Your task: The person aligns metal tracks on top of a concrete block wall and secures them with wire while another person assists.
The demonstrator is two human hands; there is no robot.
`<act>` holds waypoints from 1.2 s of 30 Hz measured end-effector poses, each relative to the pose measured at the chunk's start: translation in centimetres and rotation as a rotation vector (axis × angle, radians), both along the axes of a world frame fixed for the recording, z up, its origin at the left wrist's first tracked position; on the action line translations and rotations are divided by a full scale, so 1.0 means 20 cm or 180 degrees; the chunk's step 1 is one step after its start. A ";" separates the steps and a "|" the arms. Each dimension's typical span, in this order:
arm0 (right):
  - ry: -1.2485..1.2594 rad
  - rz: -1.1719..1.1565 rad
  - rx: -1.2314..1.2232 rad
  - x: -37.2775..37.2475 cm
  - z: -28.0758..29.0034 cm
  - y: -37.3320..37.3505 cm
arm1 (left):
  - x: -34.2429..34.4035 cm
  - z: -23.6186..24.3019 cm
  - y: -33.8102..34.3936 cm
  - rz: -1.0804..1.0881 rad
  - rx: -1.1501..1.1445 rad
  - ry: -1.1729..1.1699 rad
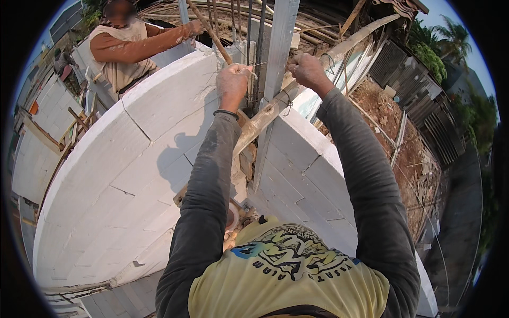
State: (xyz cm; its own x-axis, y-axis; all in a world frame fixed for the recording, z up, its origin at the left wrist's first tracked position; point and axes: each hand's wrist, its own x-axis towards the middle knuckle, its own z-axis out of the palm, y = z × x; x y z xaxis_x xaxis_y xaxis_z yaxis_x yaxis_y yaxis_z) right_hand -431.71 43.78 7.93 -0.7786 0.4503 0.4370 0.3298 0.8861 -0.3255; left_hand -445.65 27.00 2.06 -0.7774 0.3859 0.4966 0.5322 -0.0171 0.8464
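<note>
A block wall (101,196) on the left and another block wall (310,169) on the right run toward a metal post (281,42). A pole (260,122) crosses its near side, between left hand (234,87) and right hand (310,74). Beyond the left wall is a co-worker (122,50); ground (376,114) lies far right.

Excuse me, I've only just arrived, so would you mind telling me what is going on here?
A person is working with both bare hands raised beside a metal post, where two white block walls meet. The left hand seems to pinch a thin strand; the right hand is curled on the post's other side, its contents hidden. A wooden pole crosses the post. Another person is behind the left wall.
</note>
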 end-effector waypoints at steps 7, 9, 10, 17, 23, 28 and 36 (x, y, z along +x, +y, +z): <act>-0.0014 0.0126 -0.1263 0.15 0.12 -0.13 | 0.08 0.04 -0.06 -0.0387 0.0068 -0.0266; -0.0262 -0.0100 -0.1196 0.28 0.20 -0.18 | 0.15 0.06 -0.09 -0.0469 0.0061 -0.0410; -0.0385 -0.0219 -0.1147 0.34 0.21 -0.19 | 0.18 0.07 -0.10 -0.0474 0.0073 -0.0492; -0.0312 -0.0234 -0.0016 0.57 0.09 -0.21 | 0.27 0.01 -0.06 -0.0541 0.0573 -0.0971; -0.0188 -0.0266 0.0405 0.52 0.02 -0.16 | 0.33 0.00 -0.06 -0.0511 0.0438 -0.0775; -0.0134 -0.0245 0.0491 0.45 0.03 -0.16 | 0.37 0.00 -0.10 -0.0523 0.0444 -0.0832; -0.0071 -0.0293 0.0459 0.43 0.05 -0.19 | 0.38 -0.02 -0.05 -0.0574 0.0730 -0.0779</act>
